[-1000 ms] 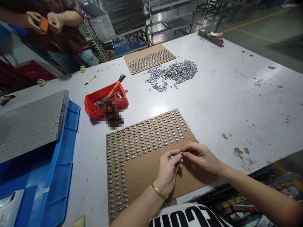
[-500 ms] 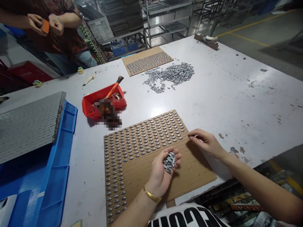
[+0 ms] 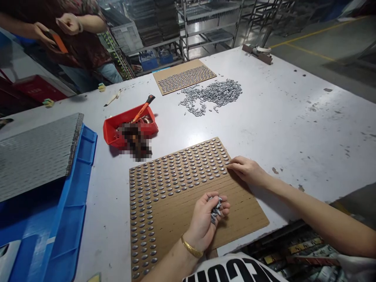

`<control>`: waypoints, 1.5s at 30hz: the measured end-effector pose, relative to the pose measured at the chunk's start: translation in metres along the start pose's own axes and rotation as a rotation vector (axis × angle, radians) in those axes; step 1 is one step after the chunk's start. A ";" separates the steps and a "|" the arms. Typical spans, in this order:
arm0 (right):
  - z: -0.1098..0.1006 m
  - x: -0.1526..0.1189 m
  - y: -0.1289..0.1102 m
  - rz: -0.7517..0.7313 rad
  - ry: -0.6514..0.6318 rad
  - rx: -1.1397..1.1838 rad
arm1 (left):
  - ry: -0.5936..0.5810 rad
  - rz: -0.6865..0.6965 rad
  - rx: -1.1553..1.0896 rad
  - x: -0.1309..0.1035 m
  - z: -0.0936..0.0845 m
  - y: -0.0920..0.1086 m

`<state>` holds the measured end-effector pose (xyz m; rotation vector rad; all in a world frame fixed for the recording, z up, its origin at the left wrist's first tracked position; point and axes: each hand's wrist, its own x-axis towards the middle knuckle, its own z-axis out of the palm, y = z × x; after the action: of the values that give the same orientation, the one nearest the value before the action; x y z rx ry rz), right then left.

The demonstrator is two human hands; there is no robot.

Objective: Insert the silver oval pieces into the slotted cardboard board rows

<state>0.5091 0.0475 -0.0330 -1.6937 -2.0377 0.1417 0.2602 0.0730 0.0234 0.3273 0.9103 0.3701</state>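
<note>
A brown corrugated cardboard sheet [image 3: 188,219] lies in front of me, with rows of small silver oval metal pieces [image 3: 176,172] along its far part and down its left side. Above the bare part, my left hand [image 3: 207,217] is cupped, palm up, around a handful of the same silver pieces [image 3: 216,207]. My right hand [image 3: 245,169] is at the sheet's right edge, at the end of a row. Its thumb and fingertips are pinched together at the cardboard. Whatever sits between those fingertips is too small and covered to make out.
A loose pile of silver pieces [image 3: 223,92] lies farther back, beside a second filled cardboard sheet [image 3: 176,69]. Left of centre stands a red bin [image 3: 110,131] with an orange-handled tool [image 3: 142,109]. A blue crate [image 3: 70,219] holds stacked grey sheets [image 3: 35,152]. Another person [image 3: 69,25] stands behind.
My right hand has moved slightly left and down onto the cardboard's edge. My left hand has shifted a little right and nearer, its thumb now over the pieces. The other person's hands have moved apart.
</note>
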 end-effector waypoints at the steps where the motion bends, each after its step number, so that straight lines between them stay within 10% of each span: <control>1: 0.000 0.000 0.000 -0.008 -0.011 -0.007 | -0.003 0.004 0.003 0.001 -0.001 -0.001; 10: -0.025 -0.001 -0.002 0.084 0.024 0.169 | -0.015 0.024 0.038 0.015 -0.006 -0.004; 22: -0.002 -0.016 -0.099 0.157 0.010 0.344 | -0.089 0.063 -0.007 0.015 0.011 -0.008; 45: -0.013 -0.027 -0.097 0.049 -0.189 0.132 | -0.118 0.024 0.054 0.011 0.011 -0.009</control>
<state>0.4303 -0.0029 0.0067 -1.7038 -2.0701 0.4585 0.2764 0.0687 0.0182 0.4058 0.8022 0.3455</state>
